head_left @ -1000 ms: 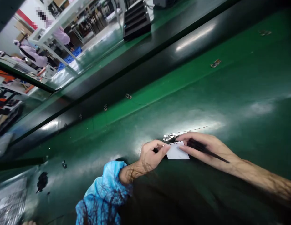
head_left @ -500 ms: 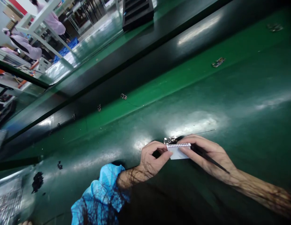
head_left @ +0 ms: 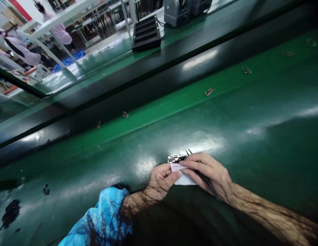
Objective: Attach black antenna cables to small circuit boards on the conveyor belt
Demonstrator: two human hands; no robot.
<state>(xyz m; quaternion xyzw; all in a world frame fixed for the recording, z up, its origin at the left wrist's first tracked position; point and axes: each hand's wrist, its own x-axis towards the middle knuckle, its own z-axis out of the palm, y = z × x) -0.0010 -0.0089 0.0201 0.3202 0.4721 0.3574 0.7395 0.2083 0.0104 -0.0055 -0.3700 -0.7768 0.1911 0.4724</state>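
My left hand (head_left: 161, 179) pinches the left end of a small white sheet (head_left: 183, 175) with a dotted top edge, held low over the green bench (head_left: 251, 112). My right hand (head_left: 209, 171) presses fingers on the sheet's right part and grips thin black tweezers (head_left: 200, 169), whose tips poke out above the fingers. A small shiny circuit part (head_left: 173, 159) lies on the bench just above the sheet, touching its top edge. My left forearm wears a blue patterned sleeve (head_left: 102, 222).
Several small circuit parts (head_left: 209, 91) ride the brighter green belt strip beyond. A black stepped tray (head_left: 146, 32) and grey machine (head_left: 174, 12) stand at the far side. People in pink coats (head_left: 19, 48) work at the upper left. Dark smudges (head_left: 10, 212) mark the bench's left.
Both hands with the sheet have drifted left and down in the picture as the head turned. The right fingers now cover more of the sheet, and the tweezers stand steeper.
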